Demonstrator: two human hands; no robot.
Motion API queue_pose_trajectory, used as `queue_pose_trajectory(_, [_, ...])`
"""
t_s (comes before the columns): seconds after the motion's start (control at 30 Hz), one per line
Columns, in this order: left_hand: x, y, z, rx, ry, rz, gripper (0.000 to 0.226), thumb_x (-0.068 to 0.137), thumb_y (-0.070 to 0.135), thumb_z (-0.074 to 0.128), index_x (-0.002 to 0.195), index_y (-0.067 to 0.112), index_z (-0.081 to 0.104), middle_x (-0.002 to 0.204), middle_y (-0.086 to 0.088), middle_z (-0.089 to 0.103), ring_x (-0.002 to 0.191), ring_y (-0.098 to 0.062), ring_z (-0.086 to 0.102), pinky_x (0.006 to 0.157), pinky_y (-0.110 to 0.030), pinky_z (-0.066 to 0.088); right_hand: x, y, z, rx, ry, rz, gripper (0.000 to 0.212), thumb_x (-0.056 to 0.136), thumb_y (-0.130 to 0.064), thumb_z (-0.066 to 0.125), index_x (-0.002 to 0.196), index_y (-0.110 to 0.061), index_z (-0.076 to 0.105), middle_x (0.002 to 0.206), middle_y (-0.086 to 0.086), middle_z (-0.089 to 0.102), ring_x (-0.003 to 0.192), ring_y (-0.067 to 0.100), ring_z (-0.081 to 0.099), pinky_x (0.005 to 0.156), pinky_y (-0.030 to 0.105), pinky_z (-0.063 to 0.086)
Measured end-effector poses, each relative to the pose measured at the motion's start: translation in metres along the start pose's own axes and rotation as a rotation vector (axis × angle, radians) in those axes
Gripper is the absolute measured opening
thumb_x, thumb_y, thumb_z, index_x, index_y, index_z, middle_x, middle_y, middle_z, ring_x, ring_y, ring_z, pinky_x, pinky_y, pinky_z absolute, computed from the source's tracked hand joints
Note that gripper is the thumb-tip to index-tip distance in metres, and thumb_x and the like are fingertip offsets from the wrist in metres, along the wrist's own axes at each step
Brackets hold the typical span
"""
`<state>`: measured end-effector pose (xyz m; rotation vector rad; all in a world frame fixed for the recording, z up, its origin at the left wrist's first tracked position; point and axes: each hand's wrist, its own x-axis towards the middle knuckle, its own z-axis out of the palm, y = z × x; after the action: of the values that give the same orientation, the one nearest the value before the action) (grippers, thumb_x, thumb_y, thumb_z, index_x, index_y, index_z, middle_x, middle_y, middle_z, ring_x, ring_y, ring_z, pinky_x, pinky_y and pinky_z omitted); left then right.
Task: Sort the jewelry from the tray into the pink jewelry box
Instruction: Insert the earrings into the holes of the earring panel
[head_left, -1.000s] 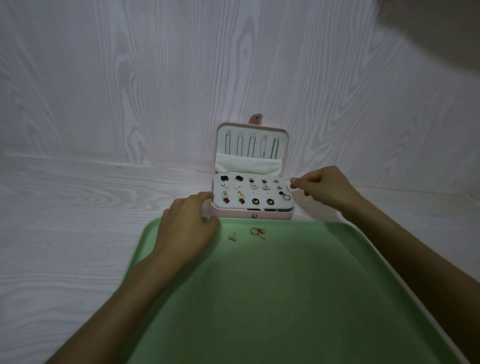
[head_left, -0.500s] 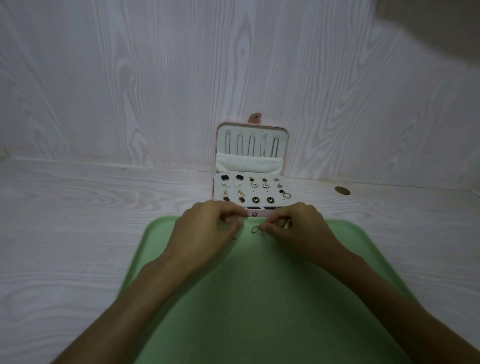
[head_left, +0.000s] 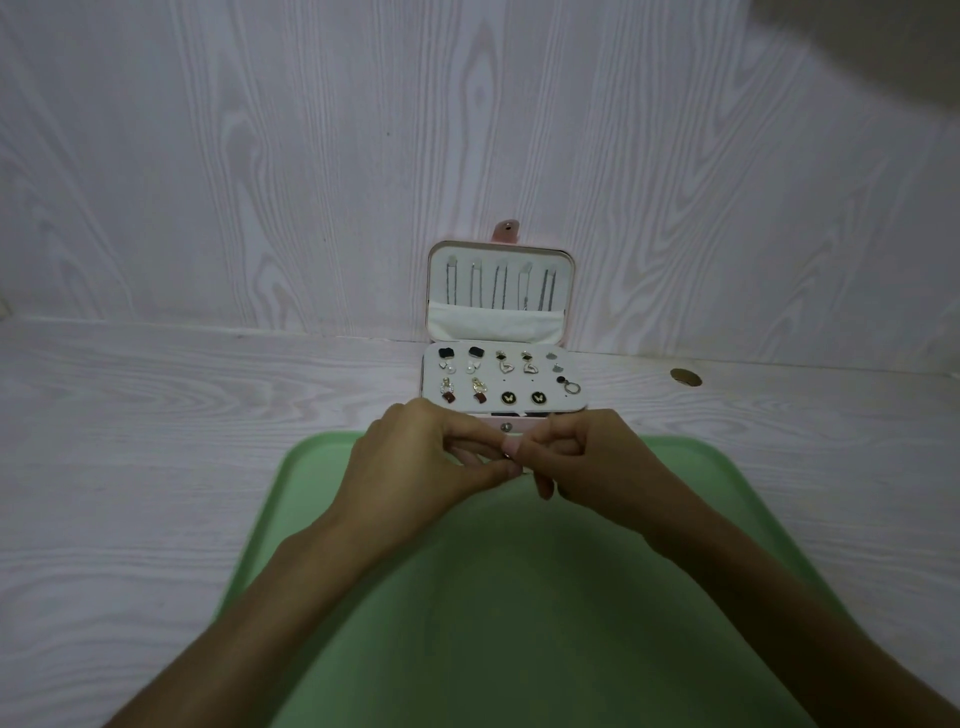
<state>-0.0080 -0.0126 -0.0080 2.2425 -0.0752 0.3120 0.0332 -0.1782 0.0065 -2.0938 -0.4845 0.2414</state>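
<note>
Two hands meet over the green tray (head_left: 332, 499) before the open pink box (head_left: 501, 332): left hand (head_left: 415, 462) and right hand (head_left: 597, 462) pinch a small, mostly hidden earring (head_left: 505, 456); steady it, then seat its post in a free hole.

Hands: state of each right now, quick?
Left hand: fingers pinched together on something small, too hidden to identify.
Right hand: pinching too, fingertips meeting the left's; the item can't be made out.
</note>
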Motion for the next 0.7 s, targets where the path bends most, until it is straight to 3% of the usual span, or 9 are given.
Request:
queue_pose_trajectory(0.2, [0.000, 0.002, -0.002, -0.260, -0.013, -0.092, 0.012, 0.066, 0.033, 0.082, 0.078, 0.030, 0.078, 0.070, 0.011, 0.074, 0.074, 0.000, 0.070, 0.084, -0.036, 0.056, -0.004, -0.003, -0.002, 0.181, 0.075, 0.040, 0.015, 0.085, -0.024, 0.066, 0.080, -0.013, 0.075, 0.049, -0.001, 0.055, 0.038, 0.000, 0.038, 0.041, 0.010, 0.032])
queue_pose_trajectory(0.33, [0.000, 0.004, -0.003, -0.229, 0.108, -0.069, 0.006, 0.066, 0.032, 0.081, 0.070, 0.031, 0.077, 0.065, 0.013, 0.072, 0.066, 0.003, 0.069, 0.074, -0.027, 0.057, -0.005, -0.004, 0.001, 0.318, 0.060, 0.090, 0.021, 0.082, -0.031, 0.068, 0.089, -0.013, 0.076, 0.051, -0.004, 0.052, 0.042, 0.003, 0.036, 0.042, 0.014, 0.030])
queue_pose_trajectory(0.47, [-0.002, 0.004, -0.003, -0.126, 0.205, -0.003, 0.009, 0.064, 0.034, 0.083, 0.066, 0.033, 0.074, 0.058, 0.018, 0.068, 0.057, 0.007, 0.064, 0.061, -0.014, 0.052, -0.007, -0.004, 0.004, 0.461, -0.015, 0.153, 0.021, 0.083, -0.024, 0.067, 0.098, -0.011, 0.074, 0.049, -0.009, 0.046, 0.042, 0.003, 0.030, 0.041, 0.014, 0.026])
queue_pose_trajectory(0.7, [-0.002, 0.007, 0.003, -0.143, 0.108, 0.050, 0.014, 0.071, 0.023, 0.081, 0.074, 0.036, 0.075, 0.067, 0.017, 0.072, 0.068, 0.004, 0.067, 0.077, -0.035, 0.056, -0.002, 0.004, 0.013, 0.428, 0.150, 0.078, 0.015, 0.086, -0.026, 0.065, 0.093, -0.018, 0.075, 0.048, -0.011, 0.047, 0.044, 0.002, 0.034, 0.044, 0.012, 0.030])
